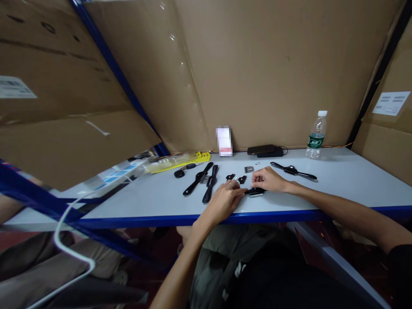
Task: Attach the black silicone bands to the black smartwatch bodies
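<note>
A black spokeshave [256, 192] lies near the table's front edge, its metal blade edge facing me. My left hand [226, 196] grips its left end with closed fingers, a ring on one of them. Over its middle and right side, my right hand [268, 179] is closed, fingertips pressed down on it; what they pinch there is hidden. Just beyond my left hand are small black cap pieces [242, 179] and some shiny screws. A flat metal blade [249, 169] lies behind my right hand. Two more spokeshaves [198, 178] [210, 183] rest at the left, another spokeshave [293, 171] at the right.
A water bottle [316, 135] stands at the back right. Dark flat devices [265, 150] and a lit phone [224, 140] are along the cardboard wall. Keys [184, 171] and yellow-edged plastic packaging [180, 162] lie left. A white cable [61, 240] hangs beside another person's legs.
</note>
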Motion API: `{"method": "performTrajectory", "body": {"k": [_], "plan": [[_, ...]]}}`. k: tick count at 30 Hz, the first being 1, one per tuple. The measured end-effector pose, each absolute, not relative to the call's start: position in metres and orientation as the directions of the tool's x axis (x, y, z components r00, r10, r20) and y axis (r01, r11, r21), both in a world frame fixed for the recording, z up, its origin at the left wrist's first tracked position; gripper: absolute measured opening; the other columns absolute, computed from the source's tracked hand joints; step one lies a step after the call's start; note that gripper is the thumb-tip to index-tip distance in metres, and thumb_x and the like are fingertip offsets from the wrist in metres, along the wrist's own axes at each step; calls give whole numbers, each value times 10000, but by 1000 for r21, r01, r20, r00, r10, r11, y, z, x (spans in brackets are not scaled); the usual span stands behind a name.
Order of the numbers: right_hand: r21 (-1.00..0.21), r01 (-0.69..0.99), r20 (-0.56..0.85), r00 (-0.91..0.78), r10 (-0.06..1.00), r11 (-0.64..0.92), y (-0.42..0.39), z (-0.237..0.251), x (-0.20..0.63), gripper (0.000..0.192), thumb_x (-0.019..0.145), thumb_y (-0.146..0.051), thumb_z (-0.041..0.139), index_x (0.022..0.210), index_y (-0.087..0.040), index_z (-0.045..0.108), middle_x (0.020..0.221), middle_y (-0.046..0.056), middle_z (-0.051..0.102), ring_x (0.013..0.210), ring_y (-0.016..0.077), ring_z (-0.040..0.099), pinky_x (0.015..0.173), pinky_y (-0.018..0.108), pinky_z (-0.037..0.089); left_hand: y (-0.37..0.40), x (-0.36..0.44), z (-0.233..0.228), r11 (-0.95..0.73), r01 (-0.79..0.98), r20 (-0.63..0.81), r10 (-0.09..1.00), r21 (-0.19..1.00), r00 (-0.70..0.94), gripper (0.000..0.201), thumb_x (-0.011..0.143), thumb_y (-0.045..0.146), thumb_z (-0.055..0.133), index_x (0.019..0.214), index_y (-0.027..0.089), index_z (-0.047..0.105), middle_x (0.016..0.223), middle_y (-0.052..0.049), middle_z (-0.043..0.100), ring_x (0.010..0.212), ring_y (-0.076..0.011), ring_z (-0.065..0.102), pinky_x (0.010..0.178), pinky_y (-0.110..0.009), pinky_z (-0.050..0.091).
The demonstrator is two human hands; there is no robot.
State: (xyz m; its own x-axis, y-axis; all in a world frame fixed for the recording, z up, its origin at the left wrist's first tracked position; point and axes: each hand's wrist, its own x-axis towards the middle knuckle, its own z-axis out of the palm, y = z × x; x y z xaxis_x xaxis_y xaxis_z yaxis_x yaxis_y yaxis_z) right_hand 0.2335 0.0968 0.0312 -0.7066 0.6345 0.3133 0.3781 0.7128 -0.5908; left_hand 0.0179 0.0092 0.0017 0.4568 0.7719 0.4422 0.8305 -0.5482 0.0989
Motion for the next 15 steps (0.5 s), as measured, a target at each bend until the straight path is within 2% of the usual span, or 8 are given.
{"method": "performTrajectory", "body": {"k": [6, 10, 12, 15], "plan": [[-507, 419, 314, -724, 614, 753, 91, 30, 233, 117, 826, -149, 715, 728, -167, 654, 632, -30, 607, 620, 110, 515, 640, 238, 332, 10, 17, 1, -550, 830, 443, 769, 94, 460, 302, 999, 212, 515, 1193, 261, 741, 990, -82, 633, 968, -232, 598, 848, -362, 495], [-416, 408, 384, -731, 564, 813, 91, 29, 232, 151, 816, -154, 730, 691, -167, 646, 675, -16, 626, 676, 121, 519, 645, 244, 316, 11, 16, -1, -539, 838, 440, 775, 88, 452, 301, 1002, 229, 518, 1201, 263, 741, 1004, -83, 633, 945, -225, 609, 847, -365, 498], [-446, 406, 379, -722, 579, 798, 94, 28, 231, 145, 787, -150, 748, 673, -165, 661, 684, -13, 639, 694, 126, 541, 652, 244, 326, 11, 16, -1, -535, 841, 437, 778, 85, 451, 303, 998, 227, 524, 1206, 265, 741, 1007, -84, 637, 945, -225, 613, 852, -367, 500], [-631, 410, 265, -685, 679, 659, 103, 27, 229, 60, 745, -144, 758, 716, -166, 712, 625, -28, 636, 636, 124, 562, 622, 240, 350, 10, 17, -1, -534, 841, 436, 780, 89, 449, 300, 997, 229, 530, 1203, 266, 745, 1019, -86, 643, 958, -226, 617, 865, -365, 501]]}}
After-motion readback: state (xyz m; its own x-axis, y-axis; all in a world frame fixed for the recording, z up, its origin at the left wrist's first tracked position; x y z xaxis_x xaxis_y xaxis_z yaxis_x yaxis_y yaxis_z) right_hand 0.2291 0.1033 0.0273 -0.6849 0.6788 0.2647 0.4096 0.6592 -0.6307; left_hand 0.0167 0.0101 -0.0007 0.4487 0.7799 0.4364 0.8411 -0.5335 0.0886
